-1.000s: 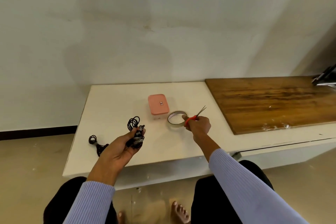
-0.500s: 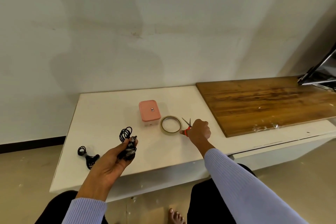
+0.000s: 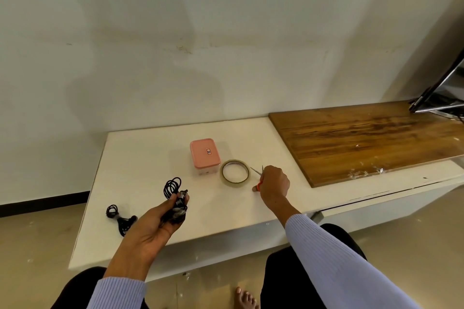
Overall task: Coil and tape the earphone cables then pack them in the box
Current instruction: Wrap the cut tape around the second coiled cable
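My left hand (image 3: 160, 218) grips a coiled black earphone cable (image 3: 173, 188) palm-up above the white table's front part; loops stick out past the fingers. A second black coiled earphone (image 3: 120, 218) lies on the table at the left edge. My right hand (image 3: 273, 183) holds small red-handled scissors (image 3: 258, 176) low on the table, blades pointing toward the tape roll (image 3: 234, 172). The pink-lidded box (image 3: 204, 155) stands shut just left of the tape.
The white table (image 3: 150, 158) stands against a pale wall. A brown wooden board (image 3: 364, 140) covers its right part, with small scraps near the board's front edge. A dark metal frame (image 3: 439, 98) leans in at far right. My knees and a bare foot are below.
My right hand has lowered the scissors from above the tape roll down to the table, right of the roll. The left hand keeps the coiled cable; the camera shifted.
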